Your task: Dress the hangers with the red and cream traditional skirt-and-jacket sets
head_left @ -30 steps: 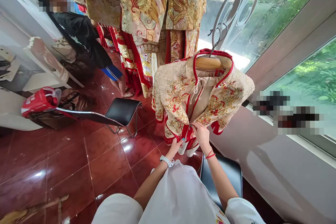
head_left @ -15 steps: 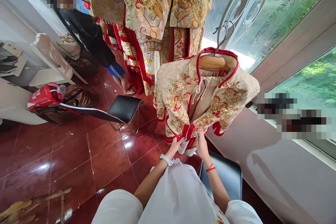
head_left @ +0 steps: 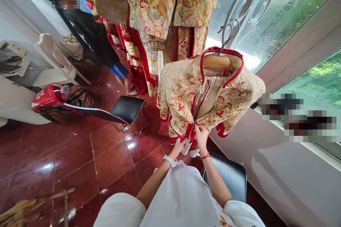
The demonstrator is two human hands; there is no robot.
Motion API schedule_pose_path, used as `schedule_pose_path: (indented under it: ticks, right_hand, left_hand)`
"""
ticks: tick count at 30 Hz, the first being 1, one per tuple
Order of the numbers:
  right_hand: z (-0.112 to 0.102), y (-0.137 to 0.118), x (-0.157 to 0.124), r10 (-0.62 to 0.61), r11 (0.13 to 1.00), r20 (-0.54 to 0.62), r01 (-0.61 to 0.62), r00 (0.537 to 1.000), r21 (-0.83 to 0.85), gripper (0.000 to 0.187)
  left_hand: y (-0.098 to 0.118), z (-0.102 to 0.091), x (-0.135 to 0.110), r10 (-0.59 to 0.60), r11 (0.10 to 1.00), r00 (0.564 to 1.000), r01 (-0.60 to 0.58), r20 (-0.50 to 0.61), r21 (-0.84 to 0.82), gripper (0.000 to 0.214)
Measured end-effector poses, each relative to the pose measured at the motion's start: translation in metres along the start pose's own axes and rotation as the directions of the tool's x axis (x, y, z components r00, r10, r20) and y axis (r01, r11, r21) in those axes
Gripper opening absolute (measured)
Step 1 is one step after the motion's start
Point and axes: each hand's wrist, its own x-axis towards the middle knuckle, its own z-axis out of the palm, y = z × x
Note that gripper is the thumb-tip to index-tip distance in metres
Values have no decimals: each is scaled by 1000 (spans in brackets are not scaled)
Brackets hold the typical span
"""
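A cream jacket (head_left: 181,92) with gold and red embroidery and red trim hangs in front of me on a wooden hanger (head_left: 217,62), hooked on a curved white metal grille (head_left: 246,3). The jacket is open at the chest. My left hand (head_left: 179,146), with a white watch on the wrist, pinches the red front edge low on the jacket. My right hand (head_left: 201,134), with a red cord on the wrist, pinches the opposite edge right beside it. Both hands meet at the lower front opening.
More gold and red embroidered garments (head_left: 160,7) hang behind. A person in black (head_left: 92,37) stands at the back left. A black chair (head_left: 128,110) stands on the red tiled floor; another black seat (head_left: 230,177) is under my right arm. A red bag (head_left: 49,95) lies left.
My right hand dropped to the jacket's hem, then came back up a little along the front opening. My left hand stayed low on the red edge. The view shifted slightly.
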Motion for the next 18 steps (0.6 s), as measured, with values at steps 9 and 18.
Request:
schedule_pose_path:
  ticks: [9, 18]
  right_hand:
    - [4, -4, 15, 128, 990, -1, -128, 992, 60, 34]
    - [9, 1, 15, 107, 993, -66, -104, 992, 58, 34]
  left_hand:
    - [-6, 0, 5, 15, 1000, 1000, -15, -15, 2, 49]
    - [-3, 3, 3, 26, 1000, 1000, -26, -8, 16, 51]
